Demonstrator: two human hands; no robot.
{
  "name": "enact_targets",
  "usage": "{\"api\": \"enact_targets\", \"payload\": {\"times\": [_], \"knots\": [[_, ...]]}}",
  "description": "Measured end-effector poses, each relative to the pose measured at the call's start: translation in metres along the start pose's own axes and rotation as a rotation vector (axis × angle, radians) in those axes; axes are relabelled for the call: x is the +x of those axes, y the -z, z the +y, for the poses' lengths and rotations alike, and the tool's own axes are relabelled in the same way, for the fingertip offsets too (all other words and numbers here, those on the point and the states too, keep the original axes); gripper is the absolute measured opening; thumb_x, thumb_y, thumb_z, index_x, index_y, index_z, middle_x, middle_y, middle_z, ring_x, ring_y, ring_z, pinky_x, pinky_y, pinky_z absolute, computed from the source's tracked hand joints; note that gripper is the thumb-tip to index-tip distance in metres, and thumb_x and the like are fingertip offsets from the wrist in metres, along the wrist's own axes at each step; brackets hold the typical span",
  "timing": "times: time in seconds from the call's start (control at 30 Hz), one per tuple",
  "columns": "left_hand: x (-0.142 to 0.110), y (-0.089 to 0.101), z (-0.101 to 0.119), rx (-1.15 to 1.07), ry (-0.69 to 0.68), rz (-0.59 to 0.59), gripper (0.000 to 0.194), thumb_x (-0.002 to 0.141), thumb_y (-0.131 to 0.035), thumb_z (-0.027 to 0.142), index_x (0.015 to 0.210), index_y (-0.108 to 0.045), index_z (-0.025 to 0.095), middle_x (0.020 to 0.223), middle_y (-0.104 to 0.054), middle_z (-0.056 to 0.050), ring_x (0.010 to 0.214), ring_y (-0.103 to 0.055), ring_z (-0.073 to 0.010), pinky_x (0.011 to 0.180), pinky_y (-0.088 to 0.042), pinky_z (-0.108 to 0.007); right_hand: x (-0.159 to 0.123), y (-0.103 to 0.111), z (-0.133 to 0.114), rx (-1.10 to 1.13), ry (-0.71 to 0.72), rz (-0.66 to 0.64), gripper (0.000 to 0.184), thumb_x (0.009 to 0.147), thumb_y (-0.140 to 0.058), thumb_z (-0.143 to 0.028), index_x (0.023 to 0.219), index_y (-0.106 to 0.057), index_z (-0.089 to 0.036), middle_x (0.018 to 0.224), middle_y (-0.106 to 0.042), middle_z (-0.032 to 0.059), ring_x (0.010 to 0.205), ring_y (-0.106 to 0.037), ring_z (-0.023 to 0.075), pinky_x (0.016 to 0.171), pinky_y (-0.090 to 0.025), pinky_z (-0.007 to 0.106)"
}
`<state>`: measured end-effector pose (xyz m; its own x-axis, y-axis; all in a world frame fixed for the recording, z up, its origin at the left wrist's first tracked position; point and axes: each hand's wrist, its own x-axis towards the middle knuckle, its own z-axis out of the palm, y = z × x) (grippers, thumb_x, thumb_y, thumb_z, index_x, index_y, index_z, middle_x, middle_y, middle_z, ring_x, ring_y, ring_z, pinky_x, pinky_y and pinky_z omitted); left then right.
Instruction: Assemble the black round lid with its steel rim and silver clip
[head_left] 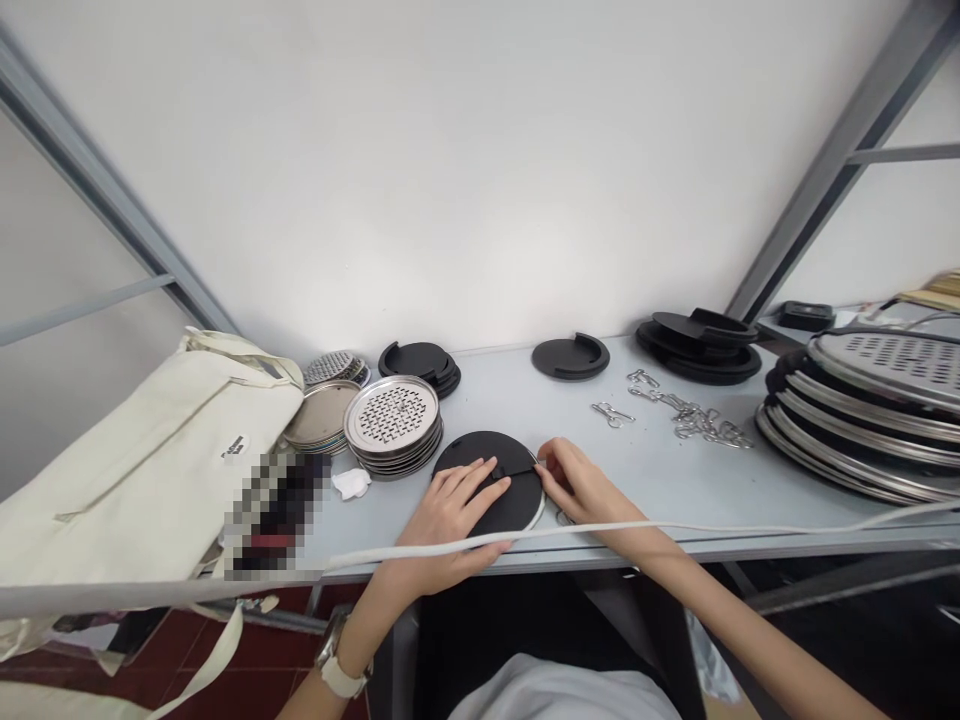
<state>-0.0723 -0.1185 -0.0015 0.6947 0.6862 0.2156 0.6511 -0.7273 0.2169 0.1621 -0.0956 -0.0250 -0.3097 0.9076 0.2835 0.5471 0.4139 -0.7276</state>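
Observation:
A round black disc (pixel 491 510) with a slot-like line across it lies near the table's front edge, and a pale rim shows beneath its right side. My left hand (pixel 450 515) rests on it from the left, fingers spread over its top and thumb along the front edge. At the disc's right edge, the thumb and index finger of my right hand (pixel 574 480) are pinched together. A thin shiny line shows at those fingertips; what they hold is too small to make out. Part of a small metal piece (pixel 562 518) peeks out below the right hand.
Stacked perforated metal discs (pixel 394 415) and black round holders (pixel 420 365) stand left. Behind lies another black holder (pixel 570 356); metal clips (pixel 697 418) and a tall plate stack (pixel 862 430) are right. A white cable (pixel 735 524) crosses in front; a cream bag (pixel 150 460) leans left.

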Motion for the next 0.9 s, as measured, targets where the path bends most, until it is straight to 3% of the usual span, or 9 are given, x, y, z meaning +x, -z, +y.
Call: {"api": "enact_targets", "payload": {"times": [0.07,0.2,0.37,0.43,0.5,0.63,0.73,0.9], "knots": [[0.0,-0.001,0.0,0.008,0.003,0.0,0.058,0.089,-0.053,0.041,0.141,-0.036,0.023,0.15,-0.029,-0.007,0.136,-0.028,-0.0256,0.108,-0.029,-0.043,-0.001,-0.004,-0.002,-0.12,0.038,0.043,0.013,0.093,-0.034,-0.024,0.095,-0.047,-0.022,0.091,-0.052,0.0055,0.083,-0.051,0.0179,0.077,-0.044,0.034],[0.0,-0.002,-0.001,0.003,-0.002,0.021,0.057,0.089,-0.053,0.04,0.141,-0.036,0.024,0.15,-0.031,-0.007,0.135,-0.029,-0.0261,0.107,-0.03,-0.043,-0.001,-0.009,0.001,-0.246,0.04,0.1,0.012,0.091,-0.034,-0.019,0.091,-0.046,-0.021,0.087,-0.051,0.0064,0.082,-0.051,0.0203,0.077,-0.044,0.037],[0.0,-0.001,-0.001,-0.007,-0.008,0.023,0.058,0.089,-0.053,0.04,0.141,-0.035,0.024,0.149,-0.031,-0.008,0.135,-0.03,-0.0278,0.106,-0.031,-0.045,0.004,-0.001,0.01,-0.122,-0.022,0.206,0.013,0.093,-0.032,-0.024,0.091,-0.045,-0.021,0.086,-0.053,0.0056,0.08,-0.052,0.0186,0.076,-0.043,0.034],[0.0,-0.001,-0.001,-0.007,-0.008,0.027,0.058,0.089,-0.053,0.04,0.141,-0.035,0.024,0.149,-0.032,-0.008,0.135,-0.03,-0.028,0.106,-0.031,-0.045,0.003,0.009,0.011,-0.044,-0.092,0.151,0.017,0.095,-0.033,-0.03,0.088,-0.046,-0.022,0.075,-0.052,0.0013,0.067,-0.05,0.0158,0.065,-0.043,0.03],[0.0,-0.001,0.0,-0.009,-0.011,0.033,0.057,0.089,-0.052,0.04,0.142,-0.035,0.024,0.149,-0.032,-0.008,0.134,-0.031,-0.0287,0.106,-0.032,-0.046,0.0,0.022,0.012,-0.046,-0.101,0.104,0.023,0.093,-0.038,-0.037,0.08,-0.049,-0.022,0.073,-0.052,0.0008,0.066,-0.049,0.015,0.065,-0.042,0.03],[0.0,-0.001,-0.001,-0.011,-0.009,0.03,0.057,0.089,-0.052,0.04,0.141,-0.036,0.024,0.149,-0.032,-0.008,0.134,-0.031,-0.0287,0.106,-0.031,-0.046,-0.011,0.044,0.012,-0.066,-0.108,-0.044,0.028,0.079,-0.062,-0.046,0.093,-0.057,-0.023,0.092,-0.058,0.0035,0.081,-0.053,0.0175,0.072,-0.045,0.03],[-0.001,-0.002,-0.002,-0.007,-0.002,0.013,0.058,0.088,-0.053,0.04,0.141,-0.035,0.024,0.15,-0.03,-0.007,0.135,-0.029,-0.0276,0.107,-0.03,-0.045,-0.016,0.049,0.016,-0.047,-0.126,-0.165,0.029,0.076,-0.064,-0.045,0.095,-0.059,-0.024,0.092,-0.058,0.0035,0.079,-0.054,0.0168,0.071,-0.046,0.03],[-0.001,-0.002,-0.002,-0.005,0.001,0.02,0.058,0.088,-0.053,0.04,0.141,-0.036,0.024,0.149,-0.031,-0.008,0.135,-0.03,-0.0278,0.107,-0.029,-0.046,-0.012,0.045,0.022,0.009,-0.197,-0.193,0.018,0.083,-0.055,-0.037,0.084,-0.059,-0.02,0.075,-0.059,0.0017,0.065,-0.053,0.0142,0.059,-0.044,0.028]]}}
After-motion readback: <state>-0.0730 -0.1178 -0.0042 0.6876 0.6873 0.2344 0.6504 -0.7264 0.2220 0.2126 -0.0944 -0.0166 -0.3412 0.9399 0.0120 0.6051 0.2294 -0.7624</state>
